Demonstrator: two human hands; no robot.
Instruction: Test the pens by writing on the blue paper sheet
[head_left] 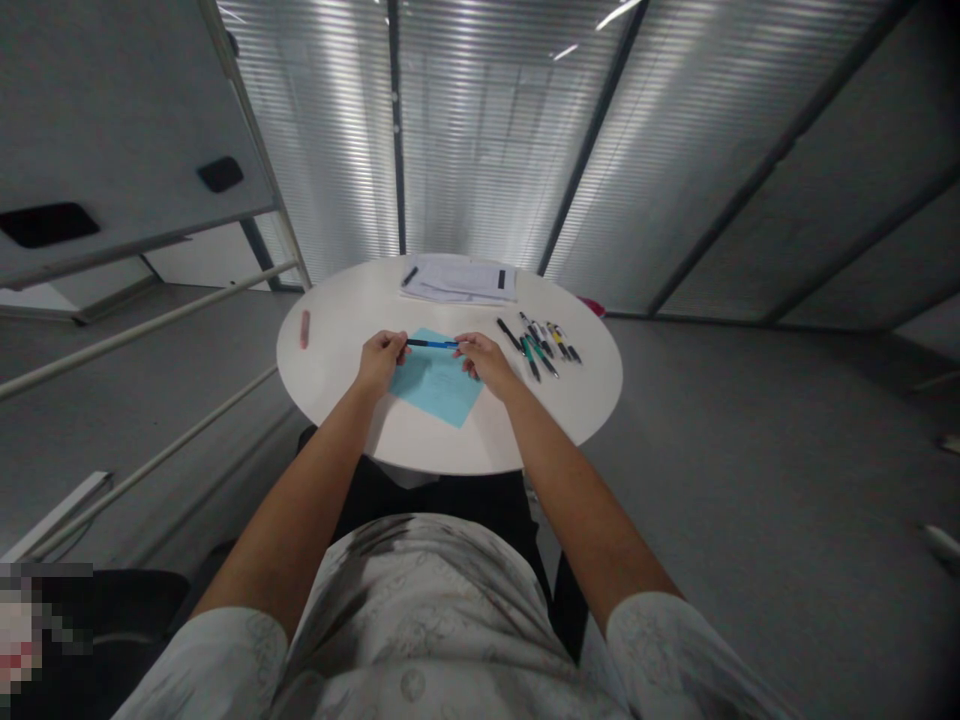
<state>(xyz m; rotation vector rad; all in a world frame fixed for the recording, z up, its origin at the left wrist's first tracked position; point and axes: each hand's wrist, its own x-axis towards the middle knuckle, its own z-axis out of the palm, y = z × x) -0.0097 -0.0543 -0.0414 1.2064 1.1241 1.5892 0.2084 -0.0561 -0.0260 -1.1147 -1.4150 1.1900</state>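
Blue pen point(431, 344) held level over a blue sheet point(442, 392) on the desk point(330, 370).
Pinched at 1 end in the nearly closed left hand point(381, 360), at the other in the nearly closed right hand point(486, 362), probably for steady control; directly between the 2, with loose pens point(511, 337) off to the right.

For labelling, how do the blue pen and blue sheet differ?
The blue pen is slim, the blue sheet broad. The left hand and right hand hold the pen; the sheet lies on the table. The pen is part black, the sheet light blue. Both show blue.
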